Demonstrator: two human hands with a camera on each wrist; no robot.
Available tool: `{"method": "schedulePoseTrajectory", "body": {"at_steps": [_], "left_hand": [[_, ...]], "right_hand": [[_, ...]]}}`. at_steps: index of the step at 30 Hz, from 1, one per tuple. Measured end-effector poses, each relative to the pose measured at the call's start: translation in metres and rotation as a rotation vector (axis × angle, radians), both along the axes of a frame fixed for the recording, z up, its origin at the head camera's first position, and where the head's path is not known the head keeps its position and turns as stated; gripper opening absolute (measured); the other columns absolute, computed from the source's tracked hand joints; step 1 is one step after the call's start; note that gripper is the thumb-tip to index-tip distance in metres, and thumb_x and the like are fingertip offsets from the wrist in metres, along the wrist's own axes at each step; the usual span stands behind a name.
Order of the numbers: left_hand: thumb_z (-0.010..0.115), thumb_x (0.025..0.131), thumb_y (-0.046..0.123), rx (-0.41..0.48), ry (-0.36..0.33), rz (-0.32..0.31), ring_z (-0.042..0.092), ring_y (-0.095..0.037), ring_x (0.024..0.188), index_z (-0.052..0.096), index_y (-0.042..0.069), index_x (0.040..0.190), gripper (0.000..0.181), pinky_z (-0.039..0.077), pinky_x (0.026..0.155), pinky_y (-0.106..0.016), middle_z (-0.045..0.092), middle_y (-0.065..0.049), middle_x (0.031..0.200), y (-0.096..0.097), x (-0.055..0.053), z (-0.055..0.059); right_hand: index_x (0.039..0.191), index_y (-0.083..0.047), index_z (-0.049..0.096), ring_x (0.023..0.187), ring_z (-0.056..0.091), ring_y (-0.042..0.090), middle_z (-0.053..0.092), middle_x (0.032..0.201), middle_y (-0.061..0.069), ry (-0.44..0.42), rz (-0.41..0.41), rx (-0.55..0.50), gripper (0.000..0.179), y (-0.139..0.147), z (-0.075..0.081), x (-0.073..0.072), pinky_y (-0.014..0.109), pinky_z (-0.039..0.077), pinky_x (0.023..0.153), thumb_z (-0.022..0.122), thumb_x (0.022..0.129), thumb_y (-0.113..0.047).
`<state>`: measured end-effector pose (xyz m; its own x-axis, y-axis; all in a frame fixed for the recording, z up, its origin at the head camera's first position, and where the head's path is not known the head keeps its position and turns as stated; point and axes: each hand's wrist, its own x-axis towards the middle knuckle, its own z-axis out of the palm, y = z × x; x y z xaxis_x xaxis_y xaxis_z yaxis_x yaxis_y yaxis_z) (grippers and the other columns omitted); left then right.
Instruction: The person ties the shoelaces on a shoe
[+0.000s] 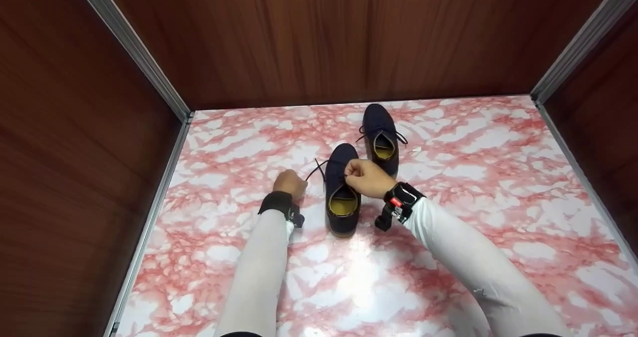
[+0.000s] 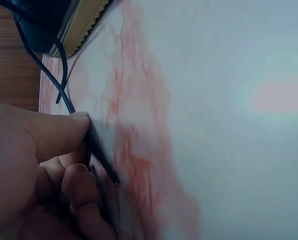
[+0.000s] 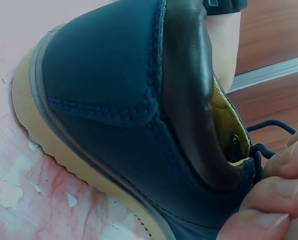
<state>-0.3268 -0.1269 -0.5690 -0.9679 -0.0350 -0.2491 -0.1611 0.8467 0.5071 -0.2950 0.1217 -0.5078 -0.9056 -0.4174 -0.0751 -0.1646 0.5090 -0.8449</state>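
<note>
A dark navy lace-up shoe [image 1: 344,152] with a yellow lining stands upright, its toe toward the back wall. Left of it, my left hand [image 1: 290,183] pinches one end of its shoelace [image 2: 105,167] between thumb and fingers; the tip sticks out past the thumb in the left wrist view. My right hand [image 1: 370,178] is over the shoe's right side, fingers curled at the lacing, pinching the lace [image 3: 271,123] close to the eyelets. Most of that grip is hidden in the right wrist view, where the shoe's heel and pale ridged sole fill the middle.
A matching shoe [image 1: 377,117], with its laces tied in a bow, stands behind and to the right, near the back wall [image 1: 319,43]. Wood-patterned panels with grey metal edging [image 1: 149,63] enclose the red-and-white marbled surface [image 1: 224,142] on the sides.
</note>
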Motion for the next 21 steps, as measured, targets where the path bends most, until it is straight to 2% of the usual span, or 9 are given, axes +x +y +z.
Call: {"method": "schedulePoseTrajectory", "body": {"at_steps": [1,5,7,12,14,17,21], "left_hand": [[0.064,0.094,0.02,-0.001,0.0,-0.003,0.072,-0.032,0.098,0.077,-0.002,0.087,0.026,0.058,0.096,-0.047,0.078,-0.02,0.101,0.001,0.003,0.004],[0.058,0.094,0.018,0.018,0.008,-0.016,0.071,-0.032,0.098,0.076,-0.002,0.086,0.029,0.058,0.097,-0.046,0.077,-0.021,0.103,-0.001,0.007,0.007],[0.057,0.091,0.019,0.025,0.025,-0.028,0.071,-0.03,0.09,0.074,0.001,0.079,0.028,0.059,0.089,-0.043,0.076,-0.02,0.097,-0.005,0.003,-0.003],[0.055,0.093,0.019,0.048,0.008,-0.037,0.072,-0.029,0.088,0.069,0.006,0.067,0.033,0.058,0.088,-0.038,0.077,-0.018,0.091,-0.006,-0.002,-0.01],[0.055,0.097,0.019,0.059,-0.018,-0.033,0.073,-0.029,0.093,0.07,0.005,0.067,0.036,0.058,0.095,-0.04,0.078,-0.018,0.092,-0.004,0.002,-0.002],[0.054,0.097,0.019,0.076,-0.018,-0.038,0.075,-0.029,0.092,0.071,0.006,0.067,0.036,0.057,0.097,-0.039,0.077,-0.016,0.085,-0.005,0.003,-0.002],[0.052,0.092,0.02,0.081,-0.022,-0.023,0.072,-0.022,0.078,0.067,0.013,0.061,0.036,0.057,0.092,-0.036,0.071,-0.006,0.068,-0.007,0.001,-0.005]], "right_hand": [[0.092,-0.005,0.059,0.059,0.053,0.007,0.053,0.07,-0.005,-0.006,-0.001,-0.01,0.005,0.0,0.0,0.0,0.02,0.043,0.057,0.058,0.09,-0.009],[0.088,-0.008,0.057,0.056,0.053,0.007,0.054,0.065,-0.006,-0.039,-0.026,-0.053,0.009,-0.002,-0.001,0.001,0.02,0.043,0.053,0.062,0.095,-0.013],[0.086,-0.01,0.056,0.053,0.053,0.007,0.055,0.062,-0.007,-0.045,-0.035,-0.066,0.018,-0.003,-0.002,0.002,0.02,0.042,0.051,0.065,0.099,-0.018],[0.081,-0.012,0.058,0.05,0.049,0.006,0.056,0.059,-0.007,-0.009,-0.051,-0.058,0.031,0.0,-0.002,0.001,0.021,0.041,0.049,0.066,0.104,-0.031],[0.079,-0.013,0.058,0.051,0.049,0.006,0.055,0.059,-0.007,0.01,-0.063,-0.048,0.033,0.001,-0.003,0.001,0.021,0.041,0.05,0.066,0.104,-0.033],[0.076,-0.013,0.058,0.051,0.049,0.007,0.054,0.059,-0.007,0.028,-0.082,-0.038,0.034,0.003,-0.002,0.0,0.022,0.04,0.051,0.067,0.103,-0.032],[0.074,-0.013,0.058,0.05,0.049,0.006,0.054,0.059,-0.008,0.037,-0.112,-0.036,0.033,0.005,-0.001,-0.002,0.021,0.04,0.05,0.066,0.103,-0.029]]}}
